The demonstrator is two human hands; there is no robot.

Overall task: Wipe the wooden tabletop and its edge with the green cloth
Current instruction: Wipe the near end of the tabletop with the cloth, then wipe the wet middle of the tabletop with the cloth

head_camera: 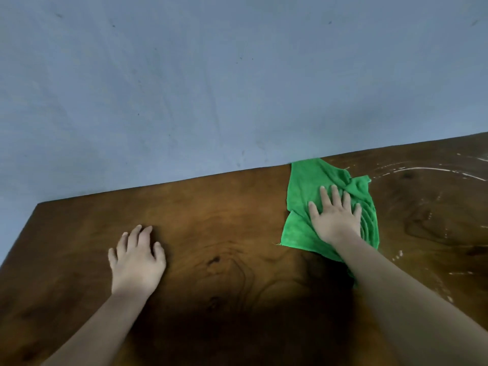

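A green cloth (pixel 306 191) lies spread on the dark wooden tabletop (pixel 224 220), its far corner touching the table's back edge. My right hand (pixel 335 217) presses flat on the cloth with fingers spread, palm down. My left hand (pixel 137 260) rests on the bare wood to the left, fingers slightly curled, holding nothing. Pale wet or dusty streaks (pixel 422 170) curve across the wood to the right of the cloth.
A blue-grey wall (pixel 211 75) rises directly behind the table's back edge. The table's left edge (pixel 23 233) runs diagonally toward me, with the wall showing beyond it. The wood continues past the right side of the frame.
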